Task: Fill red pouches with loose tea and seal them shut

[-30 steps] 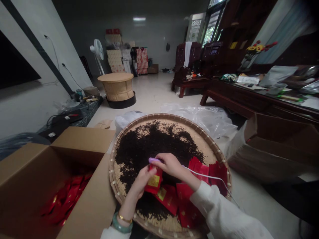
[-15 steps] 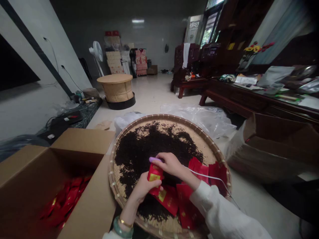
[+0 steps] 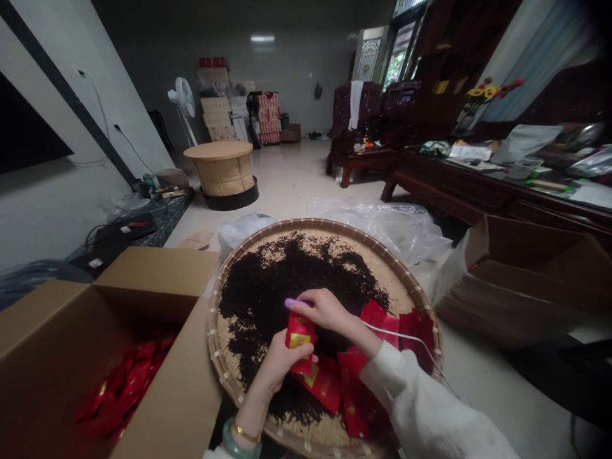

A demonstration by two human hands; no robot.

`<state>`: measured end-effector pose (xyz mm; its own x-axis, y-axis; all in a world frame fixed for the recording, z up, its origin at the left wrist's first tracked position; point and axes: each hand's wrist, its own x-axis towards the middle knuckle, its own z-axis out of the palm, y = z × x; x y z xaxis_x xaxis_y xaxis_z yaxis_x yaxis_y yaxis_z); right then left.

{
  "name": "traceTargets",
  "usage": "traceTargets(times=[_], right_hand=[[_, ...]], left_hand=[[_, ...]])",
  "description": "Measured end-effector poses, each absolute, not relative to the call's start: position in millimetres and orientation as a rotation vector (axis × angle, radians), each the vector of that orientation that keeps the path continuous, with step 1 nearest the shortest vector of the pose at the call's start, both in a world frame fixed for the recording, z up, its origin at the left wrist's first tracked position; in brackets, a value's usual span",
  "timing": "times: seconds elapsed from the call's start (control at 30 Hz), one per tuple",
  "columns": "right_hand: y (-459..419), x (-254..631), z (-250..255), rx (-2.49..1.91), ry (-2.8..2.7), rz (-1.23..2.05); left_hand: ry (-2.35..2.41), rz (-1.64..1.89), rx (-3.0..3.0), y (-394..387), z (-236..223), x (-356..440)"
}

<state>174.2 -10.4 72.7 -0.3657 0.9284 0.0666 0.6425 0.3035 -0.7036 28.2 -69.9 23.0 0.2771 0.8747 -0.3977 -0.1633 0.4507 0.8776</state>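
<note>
Red packet [image 3: 300, 341] standing upright in the left hand [image 3: 282, 363], and there's a firm hold on it, fingers wrapped round the lower half, gold label facing up! Just above its top edge comes the right hand [image 3: 325, 311], curled narrow around a small purple device [image 3: 296, 303], with a white cord [image 3: 406, 341] running off to the right across the tray. A green bangle [image 3: 236, 444] and a gold bracelet [image 3: 246, 435] sit on the left wrist, a white sleeve [image 3: 421, 395] on the right arm. Both hands are working right over a round woven bamboo tray [image 3: 306, 224], heaped with black loose tea [image 3: 287, 280] that spreads across its middle. More red packets [image 3: 358, 395] lie flat on the tray by the near rim, fanned out toward the right. To the left, an open cardboard box [image 3: 157, 268] sits against the tray's edge, with a pile of red packets [image 3: 124, 376] down inside. Clear plastic sheeting [image 3: 382, 229] bunches behind the tray, a second cardboard box [image 3: 521, 268] stands to the right, and beyond it runs a dark wooden tabletop [image 3: 444, 167] covered with papers and bags.
</note>
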Motion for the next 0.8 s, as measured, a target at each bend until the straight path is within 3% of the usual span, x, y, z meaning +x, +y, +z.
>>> traceTargets(times=[0.13,0.33,0.8], right_hand=[[-10,174,67,-1.381,-2.116,0.797],[-13,174,65,-1.307,-2.202,0.760],[-15,174,64,-1.294,-2.212,0.759]], left_hand=[[1.006,0.828,0.843,-68,22,24],[0.891,1.152,0.688,-49,37,24],[1.029,1.148,0.734,-43,45,27]])
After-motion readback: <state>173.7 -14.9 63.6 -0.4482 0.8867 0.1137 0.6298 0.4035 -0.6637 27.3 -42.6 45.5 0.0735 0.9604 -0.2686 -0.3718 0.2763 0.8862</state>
